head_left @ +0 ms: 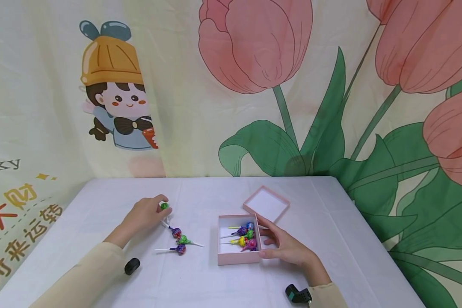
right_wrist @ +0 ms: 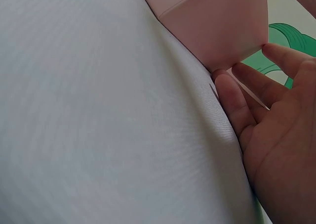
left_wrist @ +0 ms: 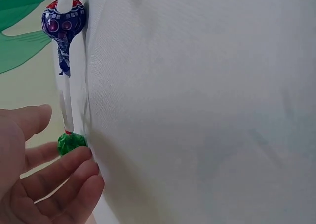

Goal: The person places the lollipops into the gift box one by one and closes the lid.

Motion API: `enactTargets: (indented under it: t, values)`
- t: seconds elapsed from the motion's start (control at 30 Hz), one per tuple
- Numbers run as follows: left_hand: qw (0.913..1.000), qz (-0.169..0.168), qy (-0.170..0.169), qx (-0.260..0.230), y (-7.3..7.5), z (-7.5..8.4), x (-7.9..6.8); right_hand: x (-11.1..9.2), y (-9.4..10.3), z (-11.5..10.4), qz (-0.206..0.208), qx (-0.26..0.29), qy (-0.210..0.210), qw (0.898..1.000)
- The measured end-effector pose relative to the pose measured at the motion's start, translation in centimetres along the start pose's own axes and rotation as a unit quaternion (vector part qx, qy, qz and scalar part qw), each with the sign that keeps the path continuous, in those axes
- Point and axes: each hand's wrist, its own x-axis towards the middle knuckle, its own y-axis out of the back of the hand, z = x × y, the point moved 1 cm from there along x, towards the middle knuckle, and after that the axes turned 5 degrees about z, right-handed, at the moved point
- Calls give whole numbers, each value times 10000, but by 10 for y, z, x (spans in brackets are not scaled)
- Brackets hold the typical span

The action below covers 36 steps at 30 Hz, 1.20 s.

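Observation:
My left hand (head_left: 148, 212) is at a green-wrapped lollipop (head_left: 164, 206) at the far end of a loose row. In the left wrist view its fingers (left_wrist: 74, 182) lie beside the green candy, with the thumb apart from it. Nearer lie purple-blue lollipops (head_left: 176, 232) and another green lollipop (head_left: 182, 240), sticks pointing various ways. A pink box (head_left: 238, 258) stands uncovered, holding several lollipops (head_left: 241, 241) in yellow, pink, purple, green and blue wrappers. My right hand (head_left: 286, 244) rests against the box's right side, fingertips touching it in the right wrist view.
Behind the box to the right lies its pink-rimmed lid (head_left: 267, 205), white inside up. A white cloth covers the table (head_left: 188, 282). A printed curtain with tulips (head_left: 258, 42) hangs behind. Black devices (head_left: 132, 266) are at both wrists.

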Motion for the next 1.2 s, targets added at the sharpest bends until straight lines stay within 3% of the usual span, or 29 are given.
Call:
enactTargets:
  t: [0.17,0.6,1.2]
  values:
    - [9999,-53,125,78,-1,4,4,0,1,0,-29,24,41,10000]
    - [9993,-114,-321,153,-2,7,10,-1,0,-2,-52,56,75,9999]
    - [9979,-360,-514,179,-3,9,19,-1,-1,-4,-2,63,-28,10000]
